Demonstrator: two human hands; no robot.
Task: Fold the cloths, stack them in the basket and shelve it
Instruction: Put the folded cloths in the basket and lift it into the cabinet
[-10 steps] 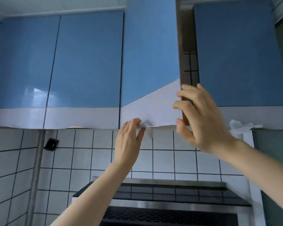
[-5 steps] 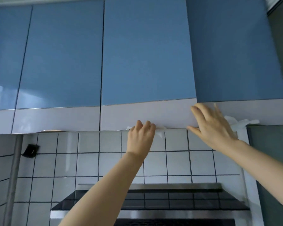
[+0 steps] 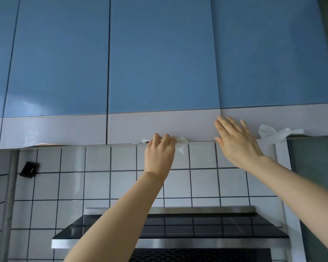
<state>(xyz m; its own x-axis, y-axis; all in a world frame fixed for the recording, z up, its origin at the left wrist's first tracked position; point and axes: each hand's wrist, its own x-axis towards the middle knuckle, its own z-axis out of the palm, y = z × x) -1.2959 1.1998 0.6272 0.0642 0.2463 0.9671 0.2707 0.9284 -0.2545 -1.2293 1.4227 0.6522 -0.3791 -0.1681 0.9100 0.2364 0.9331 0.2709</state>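
Note:
The blue wall cabinet door [image 3: 163, 57] in the middle is closed, flush with its neighbours. My left hand [image 3: 159, 156] grips a scrap of white paper [image 3: 182, 145] tucked at the door's bottom edge, fingers curled over that edge. My right hand [image 3: 237, 142] lies flat with straight fingers on the grey lower band [image 3: 159, 127] near the door's right corner. No cloths or basket are in view.
Another white paper wad [image 3: 278, 132] sticks out under the right cabinet. A black and steel range hood [image 3: 178, 229] projects below my arms. White tiled wall [image 3: 102, 182] behind, a grey pipe [image 3: 9, 195] and a small black fitting [image 3: 29, 169] at left.
The middle cabinet door swung from open to fully closed. My right hand went from gripping the door's edge to lying flat on it. My left hand curled over the bottom edge.

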